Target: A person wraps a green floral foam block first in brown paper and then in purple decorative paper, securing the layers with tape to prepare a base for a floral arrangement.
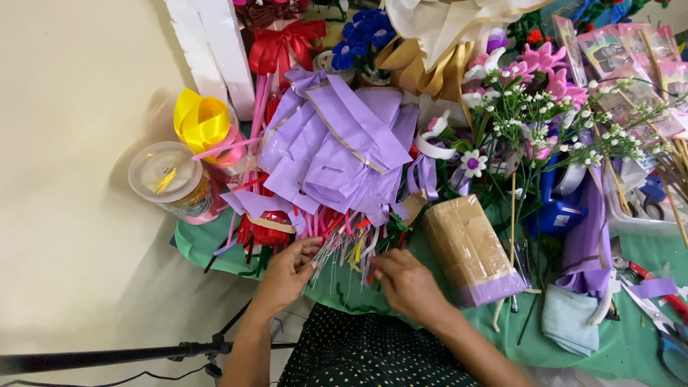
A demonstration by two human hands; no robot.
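A bundle of thin wires [342, 247] is worked by both hands at the near edge of the tabletop [444, 330], which is covered in green cloth. The left hand [287, 271] is pinched on the lower ends of the wires, thumb and fingers closed around a few strands. The right hand [405, 283] is laid just right of the bundle, fingers curled and touching the strands; whether anything is clamped in that grip cannot be told. The wires' long axis runs away from the body, tilted slightly right, with the ends fanned between the two hands. The left hand is nearer to the bundle's core.

The far ends of the wires are hidden under a pile of purple paper [337, 147]. A brown taped block [473, 247] lies just right of the right hand. A lidded clear tub [168, 179] stands well left, with yellow ribbon [202, 122] behind it. Flowers [545, 107] crowd the far right. Scissors [656, 301] are cut off at the right edge. Single strands are too fine to make out.
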